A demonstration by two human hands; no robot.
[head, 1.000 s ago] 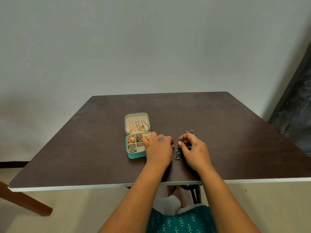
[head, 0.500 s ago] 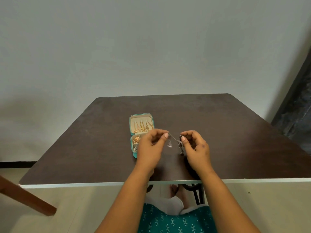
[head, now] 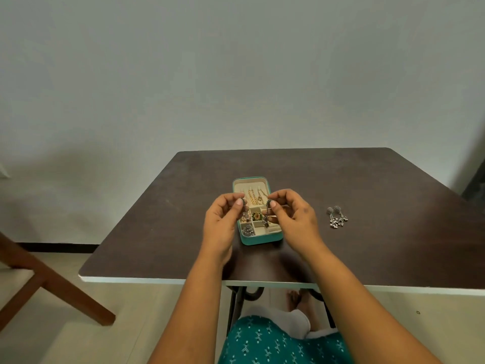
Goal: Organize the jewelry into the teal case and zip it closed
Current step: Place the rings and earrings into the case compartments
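Above the teal case (head: 258,239), 1 light, dangly earring (head: 267,216) is pinched in each hand, best held by its stud.

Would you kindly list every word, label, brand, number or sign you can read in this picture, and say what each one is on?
There is no readable text in this view.
Teal case: no brand or label shows on its rim or its cream lining.
Silver earrings on the table: no marking can be made out at this size.
Teal garment: a repeated light motif only, not letters.
Wall: plain.
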